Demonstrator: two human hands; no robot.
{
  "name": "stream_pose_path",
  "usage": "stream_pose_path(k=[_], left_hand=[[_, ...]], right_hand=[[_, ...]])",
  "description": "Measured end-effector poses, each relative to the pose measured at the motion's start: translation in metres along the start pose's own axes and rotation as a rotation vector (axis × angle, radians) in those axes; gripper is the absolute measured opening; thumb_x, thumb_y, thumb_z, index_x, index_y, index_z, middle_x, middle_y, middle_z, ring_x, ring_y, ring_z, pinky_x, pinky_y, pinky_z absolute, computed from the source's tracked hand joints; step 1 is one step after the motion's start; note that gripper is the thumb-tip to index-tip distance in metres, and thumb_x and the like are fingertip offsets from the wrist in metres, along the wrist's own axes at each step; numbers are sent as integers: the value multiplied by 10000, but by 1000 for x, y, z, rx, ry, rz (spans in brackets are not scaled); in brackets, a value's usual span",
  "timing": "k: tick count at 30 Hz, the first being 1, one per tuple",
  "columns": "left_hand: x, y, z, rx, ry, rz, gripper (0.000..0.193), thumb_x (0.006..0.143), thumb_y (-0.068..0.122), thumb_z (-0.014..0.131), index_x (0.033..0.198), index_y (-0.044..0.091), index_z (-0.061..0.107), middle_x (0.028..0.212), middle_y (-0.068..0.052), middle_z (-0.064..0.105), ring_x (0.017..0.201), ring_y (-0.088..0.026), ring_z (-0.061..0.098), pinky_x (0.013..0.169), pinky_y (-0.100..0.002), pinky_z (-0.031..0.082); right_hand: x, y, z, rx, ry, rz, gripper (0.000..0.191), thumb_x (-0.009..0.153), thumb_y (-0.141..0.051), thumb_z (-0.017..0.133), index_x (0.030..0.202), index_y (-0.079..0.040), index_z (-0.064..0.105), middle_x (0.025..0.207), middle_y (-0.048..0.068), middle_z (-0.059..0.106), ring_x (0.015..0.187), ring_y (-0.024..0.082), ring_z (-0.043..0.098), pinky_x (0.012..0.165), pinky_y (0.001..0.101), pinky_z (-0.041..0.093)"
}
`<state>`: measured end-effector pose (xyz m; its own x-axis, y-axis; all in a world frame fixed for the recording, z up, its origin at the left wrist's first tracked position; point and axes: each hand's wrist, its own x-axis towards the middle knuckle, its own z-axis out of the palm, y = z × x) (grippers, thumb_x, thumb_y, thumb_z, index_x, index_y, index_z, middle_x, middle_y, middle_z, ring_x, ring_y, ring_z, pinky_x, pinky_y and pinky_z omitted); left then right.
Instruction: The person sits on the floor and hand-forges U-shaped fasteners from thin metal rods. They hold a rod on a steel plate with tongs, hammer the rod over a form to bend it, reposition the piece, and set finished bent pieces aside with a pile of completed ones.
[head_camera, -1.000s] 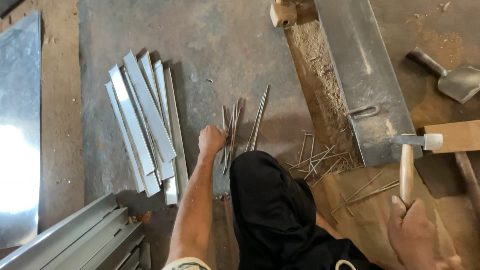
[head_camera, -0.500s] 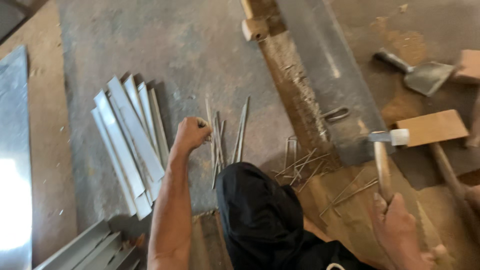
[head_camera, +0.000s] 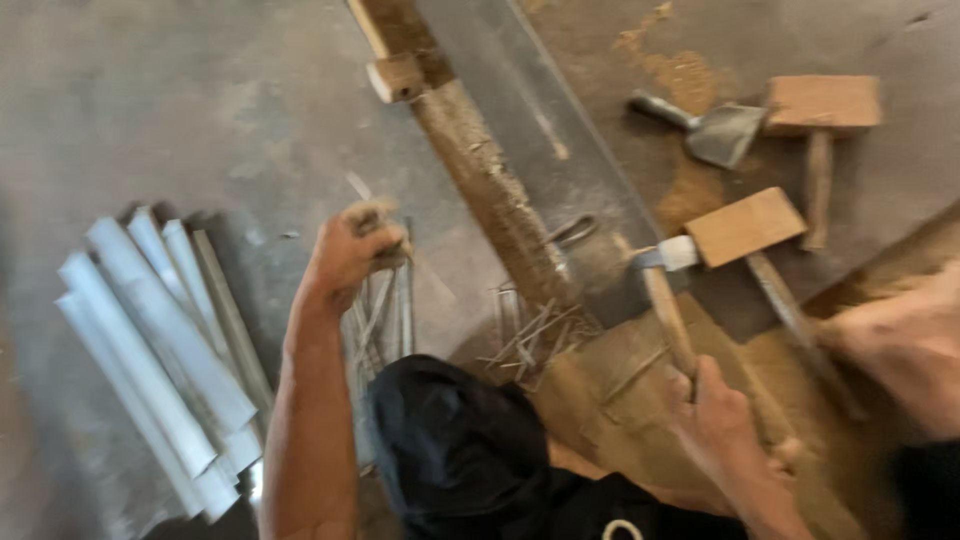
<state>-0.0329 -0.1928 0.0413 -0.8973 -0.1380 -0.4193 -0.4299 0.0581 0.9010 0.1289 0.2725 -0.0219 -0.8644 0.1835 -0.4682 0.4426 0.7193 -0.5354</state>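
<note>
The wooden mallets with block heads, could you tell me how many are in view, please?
2. One wooden mallet lies at the upper right beside the metal scoop; the other mallet lies below it, its handle running down-right. More may lie outside the frame.

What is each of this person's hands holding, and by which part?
The right hand grips a hammer low on its wooden handle. The left hand is closed on thin metal rods at their upper ends.

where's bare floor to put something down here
Bare concrete lies at the upper left, bordered by the fan of metal strips, the left hand and the rusty beam. It is crowded right of the beam: sheet metal, nails, scoop, wooden mallets, right hand gripping a hammer.
</note>
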Motion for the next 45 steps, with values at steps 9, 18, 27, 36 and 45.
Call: stream_pose_path(k=[9,18,27,36,45], left_hand=[[47,16,185,-249,-193,62,94,943,78,729,949,-12,705,818,-73,723,676,-148,719,597,-265,602],[80,-2,191,-32,-86,120,105,847,51,795,841,-41,745,730,-72,735,563,-114,709,486,-239,562],[87,-12,197,39,-36,148,114,818,98,840,809,11,766,701,-17,718,542,-49,614,475,-227,546],[82,-6,199,-2,-13,144,93,829,95,825,825,25,764,708,-17,733,547,-39,620,479,-221,535],[72,5,202,137,15,215,112,833,133,819,819,38,761,648,-11,720,473,-59,607,449,-252,498]], right_hand=[[-4,-11,-14,-32,-11,-2,299,987,-352,570,1039,-57,559,671,262,626,651,453,655,618,538,487],[-6,-37,-34,-73,60,-221,310,989,-355,572,943,-48,578,636,191,618,591,369,639,580,494,483],[1,-100,-27,9,81,-268,253,1009,-288,523,1044,-39,560,589,164,599,495,312,616,521,471,468],[-1,-101,-29,69,128,-333,244,1039,-259,489,1011,-24,548,609,141,583,466,233,564,412,421,464],[10,-91,-25,-30,234,-417,223,1012,-214,568,1040,5,541,711,231,628,661,430,645,573,513,481]])
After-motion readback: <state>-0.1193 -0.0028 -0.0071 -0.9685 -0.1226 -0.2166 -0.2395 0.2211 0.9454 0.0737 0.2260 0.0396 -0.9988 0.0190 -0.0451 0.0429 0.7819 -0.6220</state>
